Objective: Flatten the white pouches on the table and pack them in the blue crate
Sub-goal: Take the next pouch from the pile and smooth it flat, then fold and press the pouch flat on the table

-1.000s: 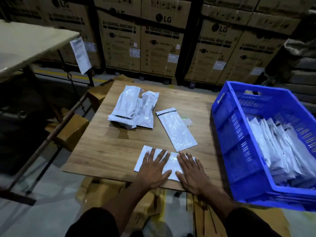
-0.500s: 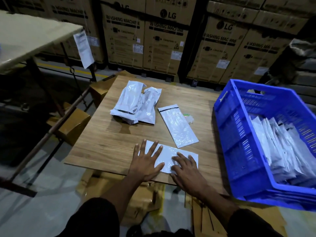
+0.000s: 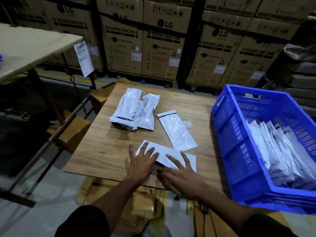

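A white pouch (image 3: 163,152) lies across the near edge of the wooden table (image 3: 102,147). My left hand (image 3: 142,161) rests flat on its left end, fingers spread. My right hand (image 3: 182,175) lies on its right end, fingers spread, thumb at the pouch's near edge. A second flat pouch (image 3: 177,130) lies just behind, pointing away from me. Further back left is a heap of puffed white pouches (image 3: 135,112). To the right stands the blue crate (image 3: 222,117), with several white pouches (image 3: 282,151) stacked on edge inside.
A small green-and-white item (image 3: 187,123) lies beside the second pouch. Cardboard boxes (image 3: 73,132) sit on the floor left of the table, under a pale side table (image 3: 25,47). Stacked washing-machine cartons (image 3: 162,48) form a wall behind.
My left hand slid left along the pouch. My right hand drew back to the near edge, curled, then spread its fingers over the pouch's right end. The view rose slightly.
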`<action>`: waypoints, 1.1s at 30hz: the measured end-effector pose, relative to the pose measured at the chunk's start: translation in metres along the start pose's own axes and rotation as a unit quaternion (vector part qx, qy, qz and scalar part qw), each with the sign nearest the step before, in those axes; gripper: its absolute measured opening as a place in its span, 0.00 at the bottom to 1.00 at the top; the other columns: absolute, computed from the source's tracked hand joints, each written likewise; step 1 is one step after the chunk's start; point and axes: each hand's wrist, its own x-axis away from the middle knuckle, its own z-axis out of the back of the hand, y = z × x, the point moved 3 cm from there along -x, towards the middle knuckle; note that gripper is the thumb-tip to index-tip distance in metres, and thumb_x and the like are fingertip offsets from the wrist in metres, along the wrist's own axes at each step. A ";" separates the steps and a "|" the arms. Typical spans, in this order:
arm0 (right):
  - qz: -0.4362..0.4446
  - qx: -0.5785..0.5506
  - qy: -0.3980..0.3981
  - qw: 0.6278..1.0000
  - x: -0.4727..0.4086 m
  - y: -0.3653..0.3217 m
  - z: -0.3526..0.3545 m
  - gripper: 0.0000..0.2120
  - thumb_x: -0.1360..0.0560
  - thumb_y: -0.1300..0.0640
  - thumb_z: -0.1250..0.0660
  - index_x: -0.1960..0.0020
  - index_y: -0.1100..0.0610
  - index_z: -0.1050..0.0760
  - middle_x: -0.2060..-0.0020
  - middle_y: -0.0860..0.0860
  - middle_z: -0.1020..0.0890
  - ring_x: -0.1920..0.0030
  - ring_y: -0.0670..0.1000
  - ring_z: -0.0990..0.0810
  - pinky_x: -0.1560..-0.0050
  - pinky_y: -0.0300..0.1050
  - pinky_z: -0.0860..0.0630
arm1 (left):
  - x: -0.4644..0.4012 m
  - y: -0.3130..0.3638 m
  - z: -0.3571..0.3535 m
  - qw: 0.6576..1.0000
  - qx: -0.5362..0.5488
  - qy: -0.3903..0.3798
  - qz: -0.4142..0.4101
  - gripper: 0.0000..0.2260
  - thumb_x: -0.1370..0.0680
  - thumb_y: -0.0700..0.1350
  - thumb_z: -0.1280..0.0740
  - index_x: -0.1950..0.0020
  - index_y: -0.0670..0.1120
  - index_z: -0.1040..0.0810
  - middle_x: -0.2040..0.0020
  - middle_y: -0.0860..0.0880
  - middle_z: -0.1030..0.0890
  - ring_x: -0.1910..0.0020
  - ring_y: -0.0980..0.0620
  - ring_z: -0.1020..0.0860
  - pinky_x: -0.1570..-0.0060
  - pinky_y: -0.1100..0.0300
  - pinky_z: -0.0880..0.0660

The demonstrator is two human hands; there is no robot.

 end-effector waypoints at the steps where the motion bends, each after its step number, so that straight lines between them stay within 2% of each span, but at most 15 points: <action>1: 0.032 0.021 -0.025 0.999 -0.001 -0.003 -0.001 0.13 0.18 0.49 0.46 0.42 0.47 0.23 0.33 0.44 0.24 0.22 0.63 0.43 0.32 0.77 0.44 | -0.003 0.001 0.004 1.000 -0.004 0.004 -0.009 0.18 0.28 0.45 0.28 0.38 0.53 0.19 0.35 0.49 0.19 0.27 0.40 0.29 0.35 0.21 0.51; 2: 0.040 0.040 -0.051 0.997 -0.002 -0.001 -0.005 0.12 0.18 0.50 0.45 0.44 0.47 0.23 0.33 0.45 0.24 0.22 0.65 0.44 0.33 0.79 0.44 | -0.007 0.001 0.009 1.000 -0.006 0.006 -0.018 0.18 0.28 0.45 0.31 0.38 0.53 0.20 0.35 0.49 0.19 0.26 0.41 0.30 0.35 0.21 0.51; 4: 0.017 0.042 -0.094 0.995 -0.011 0.009 -0.007 0.11 0.20 0.52 0.44 0.47 0.49 0.22 0.35 0.48 0.23 0.25 0.67 0.37 0.34 0.76 0.36 | -0.013 0.004 0.020 0.999 -0.006 0.005 -0.033 0.18 0.28 0.43 0.31 0.38 0.53 0.20 0.35 0.50 0.19 0.25 0.41 0.31 0.35 0.20 0.50; 6: -0.002 0.009 -0.143 0.990 -0.022 0.023 -0.001 0.14 0.22 0.53 0.46 0.49 0.52 0.21 0.45 0.51 0.18 0.34 0.63 0.24 0.42 0.61 0.23 | -0.018 0.006 0.030 1.000 -0.009 0.005 -0.029 0.20 0.28 0.43 0.28 0.37 0.53 0.21 0.32 0.49 0.21 0.23 0.40 0.35 0.34 0.20 0.50; 7: -0.013 -0.005 -0.164 0.986 -0.029 0.029 0.006 0.18 0.23 0.52 0.49 0.49 0.53 0.20 0.48 0.51 0.17 0.38 0.60 0.21 0.47 0.56 0.22 | -0.019 0.006 0.033 1.000 -0.001 0.012 -0.013 0.21 0.27 0.45 0.28 0.34 0.53 0.22 0.27 0.47 0.26 0.22 0.39 0.38 0.32 0.21 0.50; 8: -0.026 -0.031 -0.179 0.983 -0.035 0.036 0.012 0.24 0.24 0.49 0.54 0.46 0.56 0.21 0.46 0.53 0.19 0.39 0.59 0.21 0.51 0.56 0.21 | -0.020 0.006 0.035 0.999 0.022 0.022 0.013 0.24 0.25 0.47 0.29 0.29 0.52 0.25 0.22 0.45 0.33 0.21 0.38 0.41 0.30 0.24 0.49; 10: -0.046 -0.072 -0.191 0.978 -0.039 0.052 0.020 0.32 0.26 0.44 0.60 0.40 0.58 0.24 0.37 0.54 0.23 0.40 0.59 0.23 0.50 0.57 0.22 | -0.017 0.004 0.034 0.991 0.098 0.030 0.083 0.34 0.23 0.49 0.31 0.19 0.50 0.39 0.17 0.42 0.49 0.21 0.38 0.42 0.29 0.33 0.40; 11: -0.059 -0.087 -0.179 0.978 -0.039 0.060 0.023 0.32 0.25 0.45 0.60 0.38 0.58 0.25 0.35 0.54 0.25 0.41 0.59 0.23 0.49 0.57 0.23 | -0.015 0.003 0.031 0.986 0.127 0.030 0.107 0.39 0.23 0.50 0.30 0.17 0.48 0.46 0.17 0.41 0.53 0.22 0.38 0.39 0.31 0.39 0.33; 12: -0.082 -0.093 -0.164 0.979 -0.038 0.069 0.024 0.27 0.23 0.48 0.56 0.36 0.57 0.26 0.35 0.54 0.25 0.42 0.60 0.22 0.48 0.56 0.24 | -0.012 0.003 0.027 0.982 0.145 0.027 0.118 0.42 0.23 0.51 0.30 0.16 0.47 0.51 0.17 0.41 0.53 0.24 0.40 0.36 0.35 0.43 0.28; 14: -0.119 -0.120 -0.116 0.979 -0.036 0.084 0.031 0.16 0.22 0.58 0.43 0.37 0.55 0.25 0.38 0.53 0.22 0.45 0.60 0.20 0.51 0.55 0.23 | -0.007 0.005 0.016 0.980 0.163 -0.003 0.114 0.43 0.23 0.54 0.33 0.16 0.47 0.55 0.17 0.42 0.47 0.28 0.41 0.30 0.39 0.45 0.25; 17: -0.173 -0.173 -0.050 0.968 -0.029 0.105 0.039 0.14 0.25 0.62 0.35 0.41 0.53 0.21 0.45 0.51 0.17 0.50 0.59 0.17 0.55 0.52 0.22 | -0.001 0.010 -0.003 0.983 0.134 -0.056 0.109 0.38 0.24 0.59 0.41 0.18 0.45 0.47 0.26 0.42 0.29 0.33 0.41 0.25 0.38 0.41 0.26; 20: -0.210 -0.203 0.000 0.956 -0.020 0.120 0.050 0.17 0.27 0.63 0.33 0.40 0.53 0.20 0.47 0.51 0.15 0.50 0.56 0.16 0.52 0.52 0.20 | 0.001 0.012 -0.022 0.989 0.078 -0.083 0.096 0.30 0.24 0.61 0.43 0.26 0.47 0.32 0.29 0.41 0.25 0.32 0.37 0.25 0.37 0.35 0.28; 22: -0.222 -0.207 0.039 0.952 -0.015 0.129 0.060 0.17 0.27 0.63 0.32 0.39 0.55 0.21 0.44 0.52 0.16 0.47 0.56 0.17 0.49 0.53 0.20 | -0.003 0.016 -0.023 0.991 0.057 -0.086 0.090 0.26 0.25 0.60 0.43 0.33 0.48 0.23 0.30 0.41 0.24 0.32 0.36 0.25 0.38 0.33 0.29; 27: -0.238 -0.219 0.101 0.941 -0.003 0.157 0.099 0.17 0.28 0.68 0.29 0.40 0.58 0.21 0.37 0.52 0.19 0.42 0.53 0.18 0.43 0.49 0.21 | -0.062 0.055 0.020 0.996 0.081 -0.004 0.042 0.21 0.23 0.56 0.42 0.36 0.49 0.22 0.29 0.43 0.26 0.28 0.39 0.32 0.38 0.32 0.29; 33: -0.275 -0.187 0.199 0.922 0.037 0.211 0.183 0.20 0.31 0.73 0.28 0.41 0.60 0.19 0.43 0.53 0.16 0.44 0.52 0.17 0.41 0.47 0.23 | -0.178 0.160 0.107 0.985 0.112 0.095 -0.091 0.21 0.23 0.54 0.42 0.34 0.47 0.24 0.28 0.43 0.28 0.26 0.38 0.34 0.32 0.34 0.34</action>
